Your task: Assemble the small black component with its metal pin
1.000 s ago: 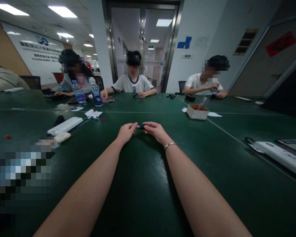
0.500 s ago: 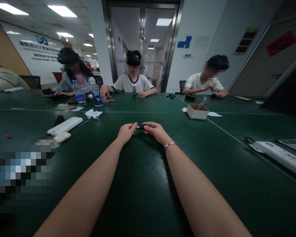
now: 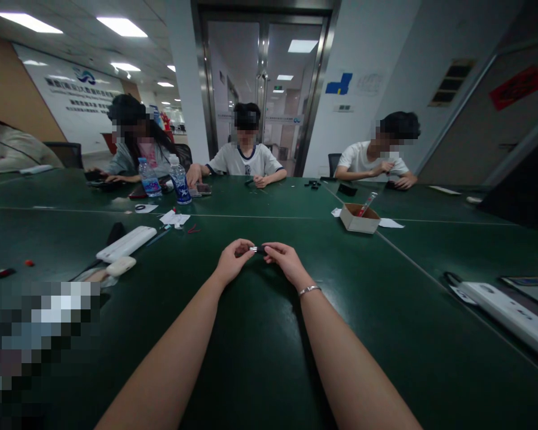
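A small black stick with a silver metal end (image 3: 259,249) is held level just above the green table (image 3: 260,334), between my two hands. At its silver end, my left hand (image 3: 233,261) is closed, thumb and fingers pinching. My right hand (image 3: 287,260), with a bracelet (image 3: 309,290) at the wrist, grips the black end between thumb and fingertips. Fingers cover parts of the stick, so its exact kind cannot be made out.
To the left lie a white power strip (image 3: 126,243) and a pale rounded object (image 3: 121,266). Bottles (image 3: 180,182) and paper scraps (image 3: 174,219) are further back. A cardboard box (image 3: 360,221) stands right of centre; another power strip (image 3: 511,304) lies far right. Several people sit opposite.
The view has tilted slightly upward, so everything appears lower. My left fingers have shifted their hold, and more of the stick's silver end shows. Both hands keep holding it.
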Available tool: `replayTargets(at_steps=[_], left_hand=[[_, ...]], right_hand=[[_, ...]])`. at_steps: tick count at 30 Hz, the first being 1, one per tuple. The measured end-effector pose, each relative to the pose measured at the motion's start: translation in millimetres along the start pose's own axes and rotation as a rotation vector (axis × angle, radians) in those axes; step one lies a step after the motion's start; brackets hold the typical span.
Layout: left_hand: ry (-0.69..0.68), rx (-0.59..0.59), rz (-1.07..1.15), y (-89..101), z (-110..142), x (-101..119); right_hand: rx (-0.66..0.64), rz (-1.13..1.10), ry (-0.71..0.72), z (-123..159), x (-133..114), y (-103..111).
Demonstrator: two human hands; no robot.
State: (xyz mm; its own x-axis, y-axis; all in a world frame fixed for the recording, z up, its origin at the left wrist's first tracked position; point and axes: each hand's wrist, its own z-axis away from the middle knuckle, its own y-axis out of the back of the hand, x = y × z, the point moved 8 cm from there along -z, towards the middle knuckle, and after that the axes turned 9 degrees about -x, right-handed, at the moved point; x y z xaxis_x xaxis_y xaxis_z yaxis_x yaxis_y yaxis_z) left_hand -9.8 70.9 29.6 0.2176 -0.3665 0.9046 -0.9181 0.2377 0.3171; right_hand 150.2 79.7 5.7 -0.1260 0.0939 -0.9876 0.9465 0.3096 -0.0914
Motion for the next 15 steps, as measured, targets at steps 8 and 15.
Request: replayTargets(at_steps=[8, 15], left_hand=[[0.08, 0.06, -0.001, 0.5, 0.2, -14.6], [0.11, 0.1, -0.115, 1.7, 7.9, -9.7]], right_hand=[[-0.01, 0.079, 0.011, 0.6, 1.5, -2.8], [-0.006, 0.103, 0.022, 8.1, -0.2, -10.0]])
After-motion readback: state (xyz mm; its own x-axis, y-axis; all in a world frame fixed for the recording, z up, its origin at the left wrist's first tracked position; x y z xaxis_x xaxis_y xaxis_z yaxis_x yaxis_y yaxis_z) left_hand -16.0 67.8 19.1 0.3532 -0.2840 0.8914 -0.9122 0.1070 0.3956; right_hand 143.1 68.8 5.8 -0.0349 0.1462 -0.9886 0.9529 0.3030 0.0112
